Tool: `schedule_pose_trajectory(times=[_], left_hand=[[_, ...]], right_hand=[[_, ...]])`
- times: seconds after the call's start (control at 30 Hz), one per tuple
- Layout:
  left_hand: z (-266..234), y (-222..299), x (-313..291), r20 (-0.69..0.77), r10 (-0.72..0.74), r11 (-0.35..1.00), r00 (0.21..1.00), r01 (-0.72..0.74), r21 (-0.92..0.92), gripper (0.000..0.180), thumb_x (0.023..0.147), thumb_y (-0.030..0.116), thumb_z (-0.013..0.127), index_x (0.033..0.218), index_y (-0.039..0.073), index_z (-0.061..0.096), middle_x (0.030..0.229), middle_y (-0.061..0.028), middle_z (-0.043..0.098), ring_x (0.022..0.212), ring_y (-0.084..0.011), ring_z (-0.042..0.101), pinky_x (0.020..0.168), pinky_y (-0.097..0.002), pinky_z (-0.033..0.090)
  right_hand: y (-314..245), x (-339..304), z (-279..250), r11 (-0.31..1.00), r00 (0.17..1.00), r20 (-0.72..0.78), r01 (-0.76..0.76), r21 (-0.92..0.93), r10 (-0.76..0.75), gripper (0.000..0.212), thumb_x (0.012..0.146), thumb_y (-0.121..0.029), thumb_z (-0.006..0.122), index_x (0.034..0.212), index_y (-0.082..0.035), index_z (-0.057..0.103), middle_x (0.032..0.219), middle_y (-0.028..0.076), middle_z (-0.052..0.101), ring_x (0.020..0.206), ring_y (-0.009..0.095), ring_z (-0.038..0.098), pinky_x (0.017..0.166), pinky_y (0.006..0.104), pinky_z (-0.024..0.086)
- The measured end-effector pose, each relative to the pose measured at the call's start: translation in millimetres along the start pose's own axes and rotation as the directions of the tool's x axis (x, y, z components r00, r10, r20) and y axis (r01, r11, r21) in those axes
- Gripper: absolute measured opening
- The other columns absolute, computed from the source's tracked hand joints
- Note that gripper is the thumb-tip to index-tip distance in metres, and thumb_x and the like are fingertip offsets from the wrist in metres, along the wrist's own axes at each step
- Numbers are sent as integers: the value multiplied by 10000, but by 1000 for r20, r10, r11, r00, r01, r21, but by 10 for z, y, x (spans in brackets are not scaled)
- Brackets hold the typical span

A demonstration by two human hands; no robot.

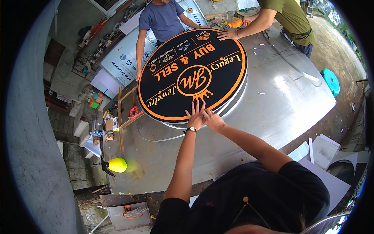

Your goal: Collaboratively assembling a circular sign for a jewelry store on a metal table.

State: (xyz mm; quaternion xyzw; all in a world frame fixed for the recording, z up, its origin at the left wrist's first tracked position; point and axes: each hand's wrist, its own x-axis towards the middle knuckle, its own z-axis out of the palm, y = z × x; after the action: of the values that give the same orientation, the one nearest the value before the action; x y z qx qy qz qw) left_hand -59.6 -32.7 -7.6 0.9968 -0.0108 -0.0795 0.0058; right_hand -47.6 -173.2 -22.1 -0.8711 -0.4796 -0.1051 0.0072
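Observation:
A large round black sign (230,84) with an orange border, a crown emblem and orange and white lettering lies face up on the metal-topped table. My left hand (196,117) rests on its near edge with the fingers spread. Close beside it my right hand (213,120) presses on the same rim, fingers stretched out and touching or nearly touching the left. Across the sign, a person in a grey-blue shirt (165,19) has hands at its edge. At the far right, a person in an olive shirt (286,19) lays one hand on it and grips an orange power tool (235,23).
The metal tabletop (288,113) extends around the sign. A yellow-green spray bottle (117,165) stands at the left corner, near a wooden frame (120,136) and a red coiled cord (133,113). A teal stool (330,82) is off the right edge. Panel offcuts (323,150) lie at the lower right.

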Motion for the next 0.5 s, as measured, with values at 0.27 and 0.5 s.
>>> schedule_pose_trajectory(times=[0.27,0.5], left_hand=[[27,2,8,-37,0,1000,999,0,-13,806,880,295,589,1529,290,112,1606,-96,37,1469,-353,24,1071,-724,115],[-7,4,-15,14,-7,1000,1000,7,9,771,913,329,543,1534,278,90,1607,-100,12,1469,-355,8,1074,-721,104]], right_hand=[[-7,-1,19,1000,1000,7,-8,-13,8,230,806,-170,617,969,-66,742,1179,64,489,1148,245,492,948,290,502],[-20,-10,-13,1000,1000,-12,-10,-8,9,237,810,-172,613,975,-58,739,1184,75,481,1160,253,487,954,292,499]])
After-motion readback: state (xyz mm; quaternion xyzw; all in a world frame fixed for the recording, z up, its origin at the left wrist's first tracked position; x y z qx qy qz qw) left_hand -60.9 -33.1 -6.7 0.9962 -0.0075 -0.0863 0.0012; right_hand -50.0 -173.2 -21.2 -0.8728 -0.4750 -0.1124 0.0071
